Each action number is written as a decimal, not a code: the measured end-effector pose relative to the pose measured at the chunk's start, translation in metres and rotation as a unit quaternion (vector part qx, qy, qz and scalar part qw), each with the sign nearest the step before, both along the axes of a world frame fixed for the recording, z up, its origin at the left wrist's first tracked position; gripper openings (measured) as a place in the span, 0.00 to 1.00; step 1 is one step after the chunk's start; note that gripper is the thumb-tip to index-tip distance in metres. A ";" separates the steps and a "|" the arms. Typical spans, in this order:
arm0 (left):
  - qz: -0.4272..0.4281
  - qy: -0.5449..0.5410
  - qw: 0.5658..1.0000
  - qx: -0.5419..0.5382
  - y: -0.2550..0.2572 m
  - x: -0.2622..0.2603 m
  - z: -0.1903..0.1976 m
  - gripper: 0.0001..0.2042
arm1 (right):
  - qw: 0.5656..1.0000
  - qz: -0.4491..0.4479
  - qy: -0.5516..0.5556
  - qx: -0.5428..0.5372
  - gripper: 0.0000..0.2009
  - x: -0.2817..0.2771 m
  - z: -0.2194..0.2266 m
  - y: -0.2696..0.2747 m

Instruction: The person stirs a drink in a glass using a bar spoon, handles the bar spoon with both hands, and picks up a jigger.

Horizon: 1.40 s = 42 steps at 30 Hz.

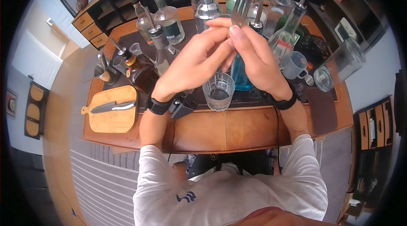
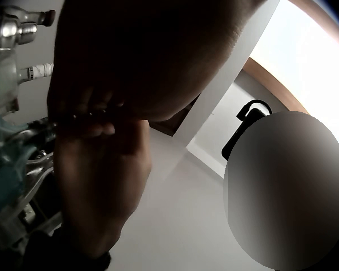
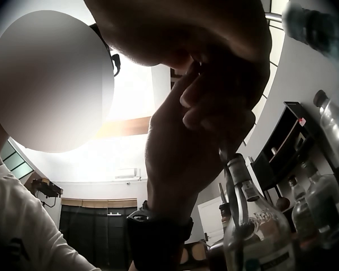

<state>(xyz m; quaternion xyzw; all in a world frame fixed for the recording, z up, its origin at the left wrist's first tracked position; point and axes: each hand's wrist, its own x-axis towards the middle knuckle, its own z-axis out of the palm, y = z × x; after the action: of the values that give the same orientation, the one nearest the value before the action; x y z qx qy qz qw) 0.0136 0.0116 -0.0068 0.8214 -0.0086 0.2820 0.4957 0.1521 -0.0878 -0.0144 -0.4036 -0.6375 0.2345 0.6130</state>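
Steel fork (image 1: 241, 10) is standing tines-up and away from me, handle running down into my grips: right hand (image 1: 258, 62) and left hand (image 1: 193, 67) are both pinching it, directly above the glass (image 1: 218, 91) on the table (image 1: 237, 128).

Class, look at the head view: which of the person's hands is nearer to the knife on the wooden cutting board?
Left. The left hand is raised just right of the knife; the right hand is farther right, beyond the left.
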 end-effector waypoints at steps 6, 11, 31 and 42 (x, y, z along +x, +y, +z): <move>-0.012 -0.032 0.998 -0.046 -0.010 0.011 0.002 0.10 | 0.994 -0.049 -0.028 0.091 0.20 0.005 -0.001 0.005; 0.017 -0.082 0.991 -0.109 -0.023 0.020 0.010 0.10 | 0.994 -0.040 0.014 0.097 0.20 0.006 0.007 -0.004; 0.093 -0.087 0.974 -0.188 -0.029 0.005 -0.003 0.30 | 0.997 0.070 -0.013 0.026 0.16 0.001 0.006 -0.005; 0.076 -0.076 0.988 -0.107 -0.022 0.001 -0.009 0.26 | 0.988 -0.005 -0.063 0.139 0.11 -0.004 -0.008 0.016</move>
<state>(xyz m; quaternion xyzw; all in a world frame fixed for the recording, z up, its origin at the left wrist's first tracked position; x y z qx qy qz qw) 0.0150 -0.0102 -0.0154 0.7382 0.0457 0.3799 0.5556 0.1483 -0.0714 -0.0229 -0.3313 -0.6991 0.1149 0.6232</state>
